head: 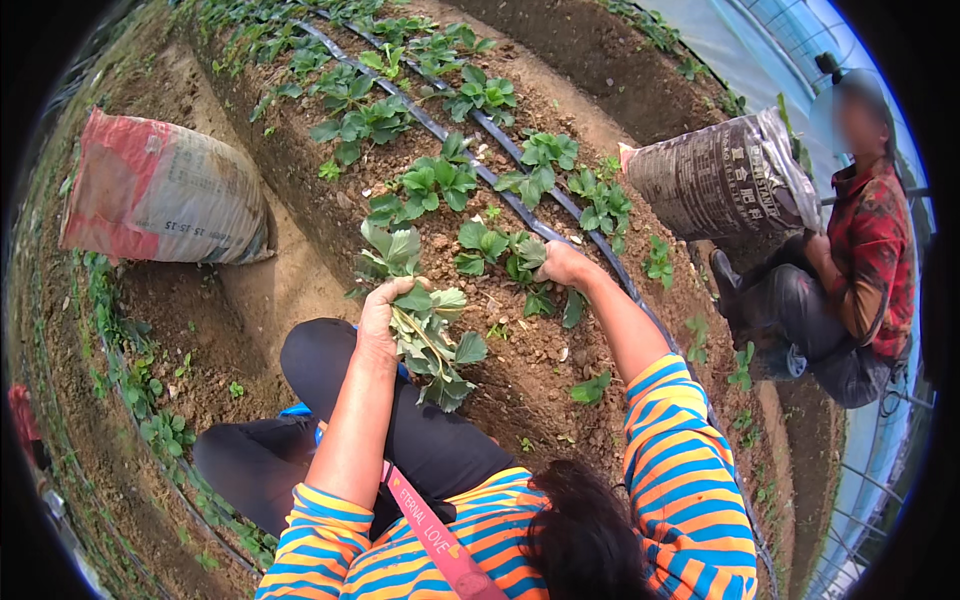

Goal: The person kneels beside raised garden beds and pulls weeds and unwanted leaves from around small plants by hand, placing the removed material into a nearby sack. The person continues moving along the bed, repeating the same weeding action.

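Note:
A bunch of plucked strawberry leaves and stems (431, 337) is gripped in my left hand (381, 319), above my bent knee at the near side of the soil bed. My right hand (562, 264) reaches into a strawberry plant (517, 255) on the bed, its fingers around a leaf at the plant's right side. The fingertips are partly hidden, so how firmly they hold the leaf is unclear. Beside this hand runs a black drip hose (536, 225). Other leafy strawberry plants (435, 184) grow farther along the same bed.
A red and white woven sack (169, 191) stands in the furrow to the left. Across the bed, a co-worker (855, 262) crouches with a hand on a brown and white fertilizer sack (720, 176). Greenhouse plastic sheeting (780, 45) lines the right edge. A second drip hose (517, 154) runs alongside.

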`<action>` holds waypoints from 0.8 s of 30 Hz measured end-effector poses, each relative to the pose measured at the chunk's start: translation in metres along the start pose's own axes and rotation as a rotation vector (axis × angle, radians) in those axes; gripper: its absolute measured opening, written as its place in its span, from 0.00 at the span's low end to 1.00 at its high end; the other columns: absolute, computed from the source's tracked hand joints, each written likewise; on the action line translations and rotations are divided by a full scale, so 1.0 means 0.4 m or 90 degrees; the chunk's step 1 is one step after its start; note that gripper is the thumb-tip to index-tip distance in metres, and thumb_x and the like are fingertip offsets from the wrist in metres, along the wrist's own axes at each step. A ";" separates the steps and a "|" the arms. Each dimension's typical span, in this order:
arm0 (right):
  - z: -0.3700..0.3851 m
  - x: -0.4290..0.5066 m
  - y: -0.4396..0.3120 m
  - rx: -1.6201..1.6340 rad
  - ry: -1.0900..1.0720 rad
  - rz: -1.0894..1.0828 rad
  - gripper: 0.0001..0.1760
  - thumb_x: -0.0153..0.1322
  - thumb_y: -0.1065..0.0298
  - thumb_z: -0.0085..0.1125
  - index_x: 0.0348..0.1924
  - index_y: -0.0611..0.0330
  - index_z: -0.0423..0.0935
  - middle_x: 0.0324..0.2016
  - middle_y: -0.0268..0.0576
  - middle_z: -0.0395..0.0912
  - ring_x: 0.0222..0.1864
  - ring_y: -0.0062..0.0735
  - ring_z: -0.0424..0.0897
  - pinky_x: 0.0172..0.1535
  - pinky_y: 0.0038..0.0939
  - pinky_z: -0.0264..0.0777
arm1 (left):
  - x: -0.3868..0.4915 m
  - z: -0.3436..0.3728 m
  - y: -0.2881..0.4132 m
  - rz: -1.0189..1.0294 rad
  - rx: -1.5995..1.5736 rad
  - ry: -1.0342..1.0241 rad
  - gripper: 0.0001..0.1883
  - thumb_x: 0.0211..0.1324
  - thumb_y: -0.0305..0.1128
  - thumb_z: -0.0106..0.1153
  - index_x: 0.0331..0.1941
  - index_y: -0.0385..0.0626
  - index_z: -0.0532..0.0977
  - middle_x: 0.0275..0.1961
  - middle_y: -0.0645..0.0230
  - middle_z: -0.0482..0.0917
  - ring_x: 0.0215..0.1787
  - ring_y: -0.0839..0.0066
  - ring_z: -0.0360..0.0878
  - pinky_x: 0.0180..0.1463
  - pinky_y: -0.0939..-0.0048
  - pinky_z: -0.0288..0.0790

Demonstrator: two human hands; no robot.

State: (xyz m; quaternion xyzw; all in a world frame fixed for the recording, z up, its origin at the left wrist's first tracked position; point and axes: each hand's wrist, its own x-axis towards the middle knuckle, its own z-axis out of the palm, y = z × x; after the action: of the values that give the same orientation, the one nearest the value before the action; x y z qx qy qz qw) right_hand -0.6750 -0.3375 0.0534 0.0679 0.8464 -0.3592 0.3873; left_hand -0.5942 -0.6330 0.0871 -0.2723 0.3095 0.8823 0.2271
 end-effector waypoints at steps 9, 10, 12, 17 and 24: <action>0.038 -0.005 0.017 -0.338 0.193 -0.130 0.13 0.57 0.75 0.48 0.33 0.58 0.79 0.31 0.55 0.78 0.38 0.55 0.77 0.45 0.43 0.71 | 0.032 -0.006 -0.008 -0.025 0.030 0.000 0.12 0.50 0.36 0.51 0.32 0.39 0.75 0.23 0.60 0.76 0.21 0.65 0.75 0.25 0.60 0.75; 0.044 -0.015 0.021 -0.336 0.215 -0.109 0.14 0.57 0.76 0.48 0.32 0.56 0.80 0.30 0.54 0.78 0.37 0.52 0.78 0.43 0.43 0.71 | 0.033 -0.006 -0.007 -0.027 0.033 0.008 0.12 0.50 0.36 0.51 0.32 0.39 0.75 0.23 0.60 0.76 0.20 0.65 0.75 0.25 0.60 0.75; 0.056 -0.032 0.026 -0.287 0.254 -0.101 0.15 0.57 0.77 0.47 0.33 0.55 0.80 0.30 0.54 0.78 0.37 0.52 0.78 0.44 0.43 0.71 | 0.028 -0.007 -0.004 -0.021 0.019 0.019 0.12 0.50 0.36 0.51 0.32 0.38 0.75 0.23 0.60 0.77 0.20 0.65 0.75 0.24 0.60 0.75; 0.101 -0.060 0.040 -0.173 0.361 -0.012 0.17 0.57 0.75 0.48 0.36 0.52 0.80 0.30 0.55 0.78 0.37 0.53 0.77 0.44 0.43 0.71 | 0.004 -0.015 0.020 -0.001 0.015 0.025 0.12 0.50 0.35 0.52 0.32 0.37 0.76 0.23 0.61 0.77 0.20 0.66 0.76 0.24 0.63 0.75; 0.060 -0.024 0.022 -0.394 0.251 -0.105 0.11 0.57 0.75 0.48 0.29 0.58 0.80 0.30 0.55 0.78 0.36 0.53 0.78 0.42 0.43 0.72 | -0.020 -0.025 0.020 0.006 -0.012 0.010 0.11 0.50 0.33 0.51 0.33 0.37 0.75 0.25 0.60 0.78 0.22 0.66 0.76 0.25 0.63 0.75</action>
State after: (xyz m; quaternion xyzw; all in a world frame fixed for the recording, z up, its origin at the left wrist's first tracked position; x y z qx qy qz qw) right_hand -0.6504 -0.3452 0.0448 -0.0534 0.9758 -0.0963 0.1890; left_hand -0.5893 -0.6472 0.0889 -0.2796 0.3043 0.8842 0.2180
